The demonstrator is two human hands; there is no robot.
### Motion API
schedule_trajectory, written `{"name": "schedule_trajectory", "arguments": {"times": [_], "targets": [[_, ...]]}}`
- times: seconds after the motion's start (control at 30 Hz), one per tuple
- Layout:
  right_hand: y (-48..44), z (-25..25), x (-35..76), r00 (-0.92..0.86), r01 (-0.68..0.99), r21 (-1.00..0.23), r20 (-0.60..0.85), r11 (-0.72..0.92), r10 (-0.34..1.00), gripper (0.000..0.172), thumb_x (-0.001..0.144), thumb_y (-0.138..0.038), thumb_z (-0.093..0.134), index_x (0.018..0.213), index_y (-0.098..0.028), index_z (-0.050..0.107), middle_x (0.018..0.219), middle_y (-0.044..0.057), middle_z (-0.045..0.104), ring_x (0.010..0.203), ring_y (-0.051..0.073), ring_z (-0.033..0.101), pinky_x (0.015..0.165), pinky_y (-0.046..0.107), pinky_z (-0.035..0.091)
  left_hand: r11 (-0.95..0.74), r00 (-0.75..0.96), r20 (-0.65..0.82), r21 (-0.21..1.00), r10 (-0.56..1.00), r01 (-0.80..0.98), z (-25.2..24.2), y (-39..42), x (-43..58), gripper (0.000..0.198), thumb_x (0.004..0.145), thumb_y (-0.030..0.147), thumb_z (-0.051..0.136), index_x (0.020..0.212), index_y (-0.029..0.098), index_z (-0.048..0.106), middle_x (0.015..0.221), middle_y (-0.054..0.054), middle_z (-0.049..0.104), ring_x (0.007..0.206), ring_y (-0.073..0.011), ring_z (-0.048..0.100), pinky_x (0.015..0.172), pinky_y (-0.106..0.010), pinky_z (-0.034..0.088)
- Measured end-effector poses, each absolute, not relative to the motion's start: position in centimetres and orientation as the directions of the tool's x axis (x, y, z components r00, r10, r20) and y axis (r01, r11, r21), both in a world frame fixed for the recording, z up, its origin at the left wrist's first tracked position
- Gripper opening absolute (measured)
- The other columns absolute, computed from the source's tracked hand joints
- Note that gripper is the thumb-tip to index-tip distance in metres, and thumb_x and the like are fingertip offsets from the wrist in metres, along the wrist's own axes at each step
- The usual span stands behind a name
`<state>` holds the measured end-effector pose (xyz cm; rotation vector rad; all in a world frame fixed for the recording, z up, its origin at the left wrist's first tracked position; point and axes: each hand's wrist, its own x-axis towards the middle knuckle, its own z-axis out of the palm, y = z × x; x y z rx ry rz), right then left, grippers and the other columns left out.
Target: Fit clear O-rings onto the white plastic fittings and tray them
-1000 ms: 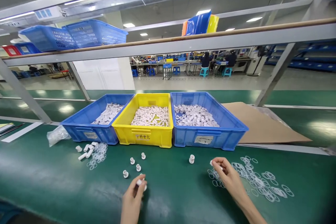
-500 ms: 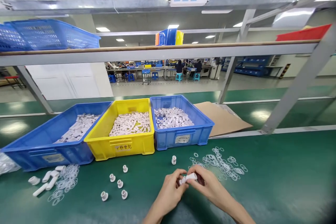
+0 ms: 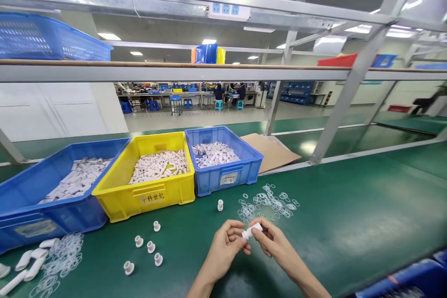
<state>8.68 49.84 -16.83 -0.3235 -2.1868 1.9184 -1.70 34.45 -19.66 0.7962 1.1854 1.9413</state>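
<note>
Between my two hands is a white plastic pipe fitting (image 3: 252, 230), held tilted above the green tabletop. My left hand (image 3: 228, 244) pinches its lower left end with thumb and fingers. The upper right end is gripped by my right hand (image 3: 270, 238), whose fingers cover part of it. Just beyond the hands lies a loose pile of thin clear rings (image 3: 272, 204). One small white fitting (image 3: 220, 205) stands upright behind my left hand. Farther left, several flanged white fittings (image 3: 151, 247) are spread on the table.
A blue bin (image 3: 226, 172), a yellow bin (image 3: 146, 195) and another blue bin (image 3: 63, 214) hold white plastic parts. White tubes (image 3: 24, 260) and more rings (image 3: 64, 256) lie at the left. Cardboard (image 3: 270, 149) rests beside the metal shelf post (image 3: 345, 88).
The view has turned right, so the bins appear farther left. My left fingers have loosened and spread somewhat around the fitting, which both hands still hold.
</note>
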Motion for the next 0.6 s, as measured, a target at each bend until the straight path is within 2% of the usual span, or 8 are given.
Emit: {"name": "schedule_trajectory", "arguments": {"times": [0.13, 0.23, 0.3, 0.37, 0.47, 0.53, 0.6], "targets": [[48.9, -16.9, 10.9, -0.925, 0.02, -0.983, 0.05, 0.18, 0.377, 0.038, 0.091, -0.058, 0.057, 0.098, -0.021, 0.059, 0.066, -0.006, 0.045, 0.051, 0.01, 0.033, 0.046, 0.024, 0.025, -0.255, -0.503, 0.084, 0.926, 0.86, -0.28, -19.8, 34.6, -0.4, 0.042, 0.077, 0.046, 0.076, 0.095, 0.011, 0.061, 0.079, -0.006, 0.066, 0.065, -0.0167, 0.066, 0.063, -0.029, 0.054], [48.4, -17.3, 12.0, -0.899, 0.025, -0.938, 0.13, 0.344, 0.419, 0.033, 0.091, -0.054, 0.058, 0.095, -0.021, 0.06, 0.071, -0.002, 0.055, 0.061, 0.014, 0.048, 0.055, 0.025, 0.037, -0.225, -0.449, 0.063, 0.922, 0.891, -0.316, -20.8, 35.0, 0.3, 0.048, 0.076, 0.052, 0.076, 0.092, 0.009, 0.063, 0.075, -0.008, 0.067, 0.064, -0.018, 0.067, 0.062, -0.03, 0.054], [48.4, -17.8, 12.4, -0.881, 0.063, -0.863, 0.188, 0.501, 0.434, 0.028, 0.093, -0.05, 0.056, 0.092, -0.022, 0.06, 0.074, -0.001, 0.058, 0.066, 0.016, 0.053, 0.059, 0.025, 0.04, -0.216, -0.413, 0.05, 0.905, 0.909, -0.367, -21.9, 35.5, 0.4, 0.053, 0.074, 0.055, 0.077, 0.095, 0.008, 0.065, 0.078, -0.009, 0.069, 0.067, -0.0187, 0.068, 0.066, -0.031, 0.055], [48.5, -18.5, 12.6, -0.875, 0.092, -0.737, 0.261, 0.669, 0.407, 0.023, 0.096, -0.044, 0.051, 0.091, -0.023, 0.059, 0.076, -0.002, 0.06, 0.064, 0.015, 0.055, 0.059, 0.025, 0.041, -0.206, -0.375, 0.025, 0.869, 0.927, -0.451, -22.9, 36.1, 0.4, 0.057, 0.073, 0.057, 0.077, 0.1, 0.008, 0.066, 0.082, -0.01, 0.07, 0.072, -0.0174, 0.068, 0.072, -0.031, 0.055], [48.8, -19.4, 12.1, -0.888, 0.059, -0.465, 0.38, 0.884, 0.259, 0.012, 0.096, -0.03, 0.049, 0.091, -0.024, 0.057, 0.086, 0.0, 0.063, 0.066, 0.015, 0.061, 0.058, 0.024, 0.042, -0.218, -0.344, 0.015, 0.799, 0.939, -0.561, -24.2, 37.1, 0.3, 0.059, 0.073, 0.059, 0.076, 0.106, 0.01, 0.066, 0.087, -0.009, 0.069, 0.074, -0.0139, 0.066, 0.075, -0.028, 0.053], [48.9, -19.5, 11.5, -0.916, 0.041, -0.266, 0.374, 0.963, 0.143, 0.006, 0.089, -0.019, 0.053, 0.089, -0.023, 0.058, 0.086, 0.001, 0.064, 0.068, 0.017, 0.064, 0.055, 0.024, 0.04, -0.228, -0.332, 0.027, 0.78, 0.943, -0.583, -24.8, 37.5, 0.1, 0.058, 0.07, 0.058, 0.079, 0.102, 0.012, 0.067, 0.081, -0.006, 0.067, 0.068, -0.0114, 0.063, 0.069, -0.025, 0.051], [49.1, -18.4, 10.7, -0.958, 0.012, -0.108, 0.284, 0.994, 0.042, 0.013, 0.08, -0.011, 0.057, 0.086, -0.022, 0.059, 0.084, 0.003, 0.066, 0.066, 0.019, 0.065, 0.049, 0.026, 0.035, -0.235, -0.354, 0.022, 0.786, 0.935, -0.572, -25.2, 37.7, -0.4, 0.057, 0.064, 0.057, 0.084, 0.095, 0.012, 0.067, 0.073, -0.003, 0.065, 0.061, -0.0093, 0.059, 0.062, -0.022, 0.046]]}}
